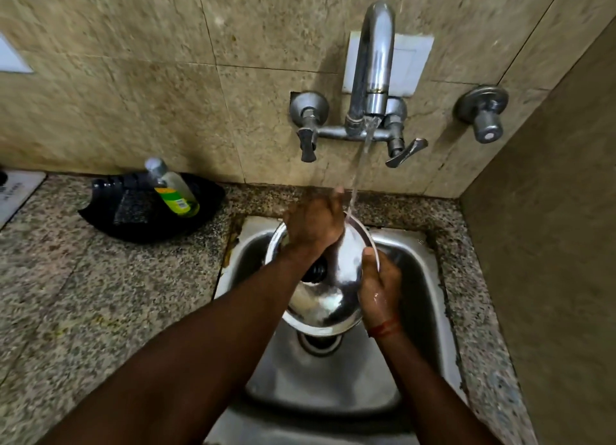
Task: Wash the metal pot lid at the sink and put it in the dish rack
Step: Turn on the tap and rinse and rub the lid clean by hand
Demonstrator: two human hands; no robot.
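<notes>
The shiny metal pot lid [333, 294] with a black knob [316, 271] is held tilted over the steel sink [423, 278]. My right hand [378, 288] grips its right rim, thumb on the top face. My left hand [315, 224] lies flat on the lid's upper far part, fingers spread over the surface. Water runs from the chrome tap [373, 64] in a thin stream and lands on the lid's far edge beside my left hand. The part of the lid beneath my left hand and forearm is hidden.
A black tray [133, 218] with a dish-soap bottle [173, 188] and a dark scrub pad sits on the granite counter [83, 294] at left. Two tap levers and a separate wall valve [483, 111] stick out of the tiled wall. A side wall stands at right.
</notes>
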